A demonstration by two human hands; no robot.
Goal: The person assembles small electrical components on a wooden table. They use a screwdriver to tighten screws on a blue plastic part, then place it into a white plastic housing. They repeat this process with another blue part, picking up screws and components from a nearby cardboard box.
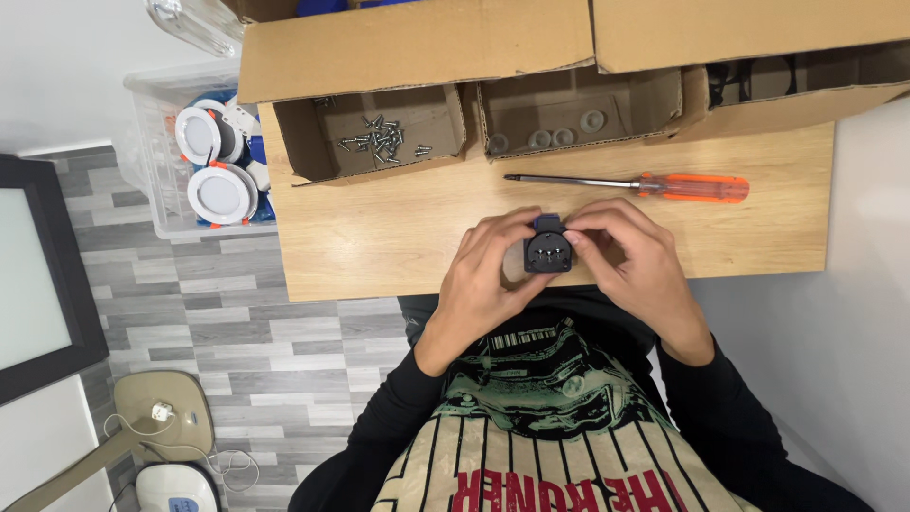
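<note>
A: We have the small black plug part [548, 250] at the middle of the frame, just over the near edge of the wooden table [379, 237]. Why do we hold it there?

B: It looks as though we want it close under our eyes, with its round face turned up so the small metal points in it show.

A: And the hands?

B: Our left hand [483, 275] sits on the left side of the part in the picture, fingers curled round it, thumb against its side. Our right hand [630, 261] comes in from the right, fingers bent and pressed together, the tips pinching the top right corner of the part. Neither hand is spread; both close on the same piece.

A: Is anything between the fingertips besides the part?

B: We cannot tell; it is too small to see.

A: What lies about us?

B: The orange-handled screwdriver [654, 185] lies flat just above the hands, tip pointing left, within easy reach and apart from them. Behind it, upper middle of the frame, an open cardboard box [313, 142] holds loose screws [382, 135], and the next box [664, 95] holds a few grey round caps [564, 136]. At upper left a clear plastic bin [152, 133] holds white round lamps [220, 193].
</note>
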